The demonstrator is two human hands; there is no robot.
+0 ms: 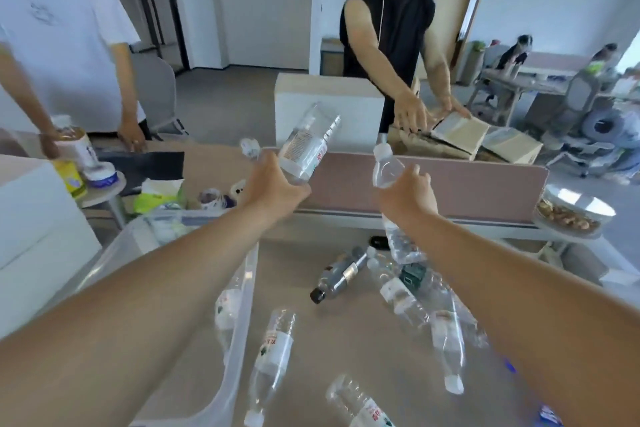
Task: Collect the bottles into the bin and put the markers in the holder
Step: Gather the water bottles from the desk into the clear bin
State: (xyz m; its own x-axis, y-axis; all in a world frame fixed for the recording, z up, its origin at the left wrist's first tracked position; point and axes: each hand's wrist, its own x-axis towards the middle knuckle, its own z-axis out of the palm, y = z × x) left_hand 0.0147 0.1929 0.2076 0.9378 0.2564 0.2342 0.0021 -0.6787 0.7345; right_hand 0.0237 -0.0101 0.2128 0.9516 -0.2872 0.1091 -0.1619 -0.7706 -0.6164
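My left hand (273, 185) is raised above the far end of the clear plastic bin (242, 319) and grips a clear bottle (306, 146), tilted with its base up. My right hand (410, 192) holds a second clear bottle (386, 168) upright by its middle, white cap on top. Several more clear bottles (273, 357) lie on the beige table, along with a dark bottle with a black cap (341, 276). At least one bottle (227, 308) lies inside the bin. No markers or holder can be made out.
A pink divider (467, 184) crosses the far table edge. A person in black reaches over cardboard boxes (460, 137) behind it. A person in white stands at the left by a jar (78, 146). Tissue pack (157, 196) and snack tub (575, 211) sit nearby.
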